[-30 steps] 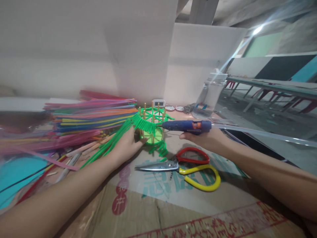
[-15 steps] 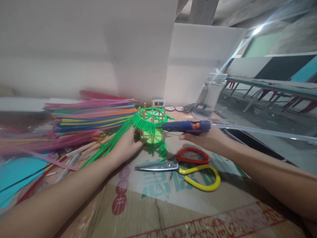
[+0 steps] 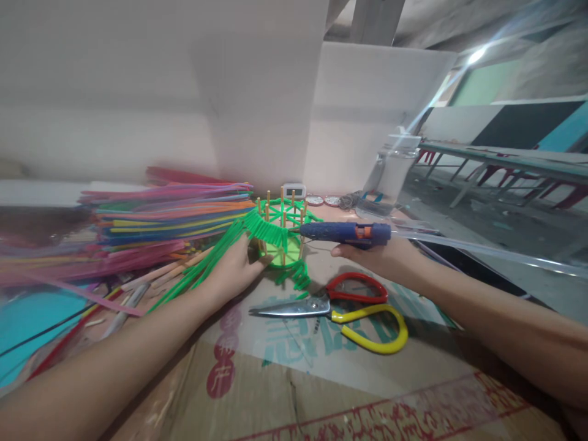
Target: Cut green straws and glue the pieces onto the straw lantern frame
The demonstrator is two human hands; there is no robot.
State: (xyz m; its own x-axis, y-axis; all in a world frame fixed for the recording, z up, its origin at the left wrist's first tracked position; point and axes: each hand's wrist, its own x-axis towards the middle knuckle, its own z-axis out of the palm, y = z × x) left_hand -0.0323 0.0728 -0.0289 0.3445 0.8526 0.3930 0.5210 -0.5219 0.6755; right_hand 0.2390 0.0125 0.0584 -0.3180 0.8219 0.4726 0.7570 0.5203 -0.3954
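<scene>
A round green frame of pipe cleaners (image 3: 269, 230) with upright wooden sticks (image 3: 283, 220) stands at the middle of the work surface. My left hand (image 3: 235, 266) grips its left side, thumb along the light green base (image 3: 280, 255); the fingers behind are partly hidden. Long green pipe cleaners (image 3: 197, 275) trail left from the frame, over and beside that hand. My right hand (image 3: 376, 257) is closed around a blue hot glue gun (image 3: 335, 232), with its nozzle pointing left at the frame's right front edge. A clear glue stick (image 3: 459, 244) extends from the gun's back.
Scissors (image 3: 316, 306) with red and yellow handles lie open in front of the frame. Bundles of coloured pipe cleaners (image 3: 169, 223) fill the left side. A water bottle (image 3: 388, 174) and a small white digital display (image 3: 294, 191) stand at the back, near a white partition (image 3: 257, 110).
Almost nothing differs. The glue gun's nozzle stays at the frame's edge, and both hands keep their places apart from a tiny shift of the view.
</scene>
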